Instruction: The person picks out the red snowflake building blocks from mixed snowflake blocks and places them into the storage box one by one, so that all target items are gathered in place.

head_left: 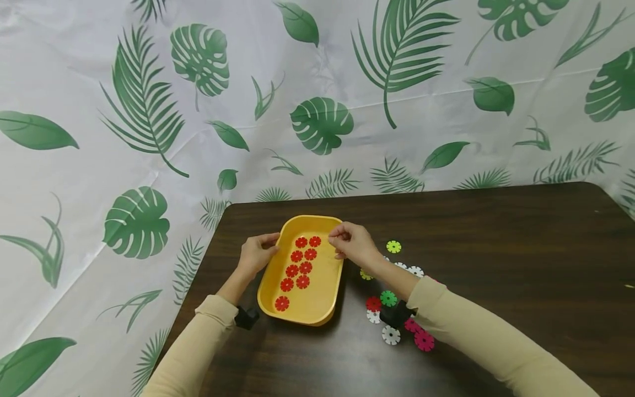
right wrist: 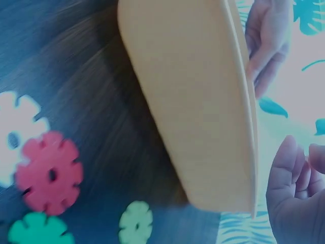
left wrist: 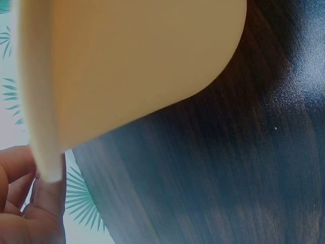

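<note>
A yellow tray [head_left: 324,289] is tilted above the dark table, with several red notched discs [head_left: 296,256] in two rows inside. My left hand [head_left: 255,255] grips its left rim, fingers outside the wall; in the left wrist view that hand [left wrist: 30,203] appears beside the rim. My right hand [head_left: 354,242] is over the tray's right rim, fingers loosely bent. From the right wrist, this hand [right wrist: 299,193] shows a gap between thumb and forefinger, and no disc is visible there. The tray's outer wall [right wrist: 188,101] stands beside it.
Loose discs lie on the table right of the tray, under my right forearm: a green disc [head_left: 388,298], a white disc [head_left: 391,334], a pink disc [head_left: 424,340], a yellow-green disc [head_left: 393,246] and others. A leaf-print cloth [head_left: 268,143] hangs behind the table [head_left: 496,248].
</note>
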`<state>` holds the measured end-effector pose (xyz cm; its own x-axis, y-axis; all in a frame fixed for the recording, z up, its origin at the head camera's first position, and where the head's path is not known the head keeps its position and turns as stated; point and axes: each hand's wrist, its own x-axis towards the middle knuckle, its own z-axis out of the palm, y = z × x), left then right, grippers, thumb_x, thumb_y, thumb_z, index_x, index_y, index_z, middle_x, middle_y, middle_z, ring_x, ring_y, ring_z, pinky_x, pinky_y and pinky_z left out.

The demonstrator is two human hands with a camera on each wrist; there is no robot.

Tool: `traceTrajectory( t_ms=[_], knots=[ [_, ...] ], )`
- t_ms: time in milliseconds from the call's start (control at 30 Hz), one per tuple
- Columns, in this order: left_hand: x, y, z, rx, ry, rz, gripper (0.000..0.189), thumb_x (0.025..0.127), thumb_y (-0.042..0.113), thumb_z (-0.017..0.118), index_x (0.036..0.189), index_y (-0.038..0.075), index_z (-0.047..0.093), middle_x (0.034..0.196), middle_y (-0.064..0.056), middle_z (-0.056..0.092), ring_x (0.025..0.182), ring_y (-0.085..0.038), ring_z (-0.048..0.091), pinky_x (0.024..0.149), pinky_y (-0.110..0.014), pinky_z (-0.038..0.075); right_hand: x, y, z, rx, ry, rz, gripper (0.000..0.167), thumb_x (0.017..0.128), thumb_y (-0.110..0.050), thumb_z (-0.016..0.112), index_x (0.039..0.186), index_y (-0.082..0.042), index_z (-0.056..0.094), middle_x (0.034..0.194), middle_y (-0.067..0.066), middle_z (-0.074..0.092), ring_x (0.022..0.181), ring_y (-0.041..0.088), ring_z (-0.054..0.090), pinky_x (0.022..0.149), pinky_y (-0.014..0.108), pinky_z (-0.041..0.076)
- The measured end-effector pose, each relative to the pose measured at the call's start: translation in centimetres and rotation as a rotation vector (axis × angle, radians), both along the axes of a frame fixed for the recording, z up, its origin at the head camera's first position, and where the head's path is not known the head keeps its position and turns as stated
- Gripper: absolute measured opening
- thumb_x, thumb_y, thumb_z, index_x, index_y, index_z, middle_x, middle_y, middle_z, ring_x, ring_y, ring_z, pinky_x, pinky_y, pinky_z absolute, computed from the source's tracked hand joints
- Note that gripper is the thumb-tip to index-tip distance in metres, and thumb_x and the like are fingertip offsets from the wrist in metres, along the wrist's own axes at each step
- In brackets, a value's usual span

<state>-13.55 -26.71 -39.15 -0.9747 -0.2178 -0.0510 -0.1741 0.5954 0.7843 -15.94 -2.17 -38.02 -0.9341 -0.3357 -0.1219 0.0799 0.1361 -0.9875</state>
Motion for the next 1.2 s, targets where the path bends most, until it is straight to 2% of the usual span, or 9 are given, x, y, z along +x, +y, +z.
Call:
traceTrajectory(
  t_ms=[167, 300, 467, 633, 733, 967, 1200],
  knots=[
    [0.0, -0.1, 0.0, 0.019, -0.001, -0.016, 0.034, 0.086, 0.001, 0.064, 0.120, 0.001, 0.064, 0.109, -0.019, 0.067, 0.094, -0.027, 0.065, 0.077, -0.032, 0.058, 0.2, 1.9, -0.8, -0.002, 0.012, -0.012, 0.013, 0.090, -0.005, 0.061, 0.100, 0.002, 0.059, 0.080, 0.014, 0.055, 0.061, 0.015, 0.054, 0.068, 0.039, 0.059],
    [0.2, 0.0, 0.2, 0.010, 0.022, -0.021, 0.032, 0.086, 0.001, 0.065, 0.118, 0.001, 0.065, 0.105, -0.018, 0.068, 0.089, -0.025, 0.066, 0.072, -0.029, 0.058, 0.7, 3.3, -1.6, 0.004, 0.020, -0.008, 0.014, 0.090, -0.006, 0.061, 0.101, 0.003, 0.058, 0.077, 0.011, 0.055, 0.060, 0.015, 0.055, 0.068, 0.041, 0.059],
    [0.0, -0.1, 0.0, 0.013, -0.007, -0.017, 0.034, 0.087, 0.002, 0.063, 0.121, 0.002, 0.063, 0.109, -0.018, 0.067, 0.094, -0.026, 0.064, 0.075, -0.030, 0.058, 1.4, 4.9, -2.6, 0.002, 0.020, 0.002, 0.016, 0.090, -0.006, 0.061, 0.101, 0.005, 0.058, 0.076, 0.010, 0.056, 0.059, 0.015, 0.056, 0.066, 0.036, 0.059],
    [-0.2, -0.1, -0.1, -0.007, -0.013, -0.016, 0.034, 0.088, 0.002, 0.063, 0.122, 0.001, 0.063, 0.110, -0.020, 0.066, 0.096, -0.028, 0.063, 0.076, -0.028, 0.058, 2.0, 6.3, -3.4, 0.024, 0.021, 0.015, 0.017, 0.089, -0.005, 0.062, 0.100, 0.007, 0.058, 0.080, 0.018, 0.058, 0.060, 0.015, 0.054, 0.063, 0.029, 0.059],
    [-0.2, -0.1, 0.0, -0.011, -0.014, -0.012, 0.034, 0.088, 0.003, 0.064, 0.122, 0.001, 0.062, 0.110, -0.019, 0.066, 0.097, -0.027, 0.063, 0.076, -0.028, 0.058, 2.5, 7.1, -3.9, 0.049, 0.020, 0.047, 0.018, 0.088, -0.004, 0.063, 0.101, 0.009, 0.059, 0.085, 0.022, 0.061, 0.063, 0.015, 0.056, 0.064, 0.027, 0.058],
    [0.1, 0.1, 0.3, -0.016, -0.016, -0.015, 0.035, 0.087, 0.003, 0.064, 0.122, 0.001, 0.062, 0.110, -0.019, 0.066, 0.097, -0.028, 0.063, 0.078, -0.032, 0.057, 3.5, 8.4, -4.9, 0.110, 0.057, 0.130, 0.022, 0.085, -0.002, 0.066, 0.103, 0.010, 0.061, 0.085, 0.015, 0.064, 0.072, 0.021, 0.060, 0.066, 0.031, 0.059],
    [0.1, 0.3, 0.0, -0.027, -0.020, -0.010, 0.035, 0.087, 0.004, 0.065, 0.122, 0.002, 0.063, 0.109, -0.018, 0.066, 0.097, -0.026, 0.063, 0.077, -0.030, 0.057, 4.5, 8.9, -5.5, 0.173, 0.140, 0.183, 0.023, 0.083, -0.004, 0.068, 0.102, 0.009, 0.063, 0.083, 0.010, 0.062, 0.072, 0.016, 0.056, 0.060, 0.019, 0.052]
  ],
)
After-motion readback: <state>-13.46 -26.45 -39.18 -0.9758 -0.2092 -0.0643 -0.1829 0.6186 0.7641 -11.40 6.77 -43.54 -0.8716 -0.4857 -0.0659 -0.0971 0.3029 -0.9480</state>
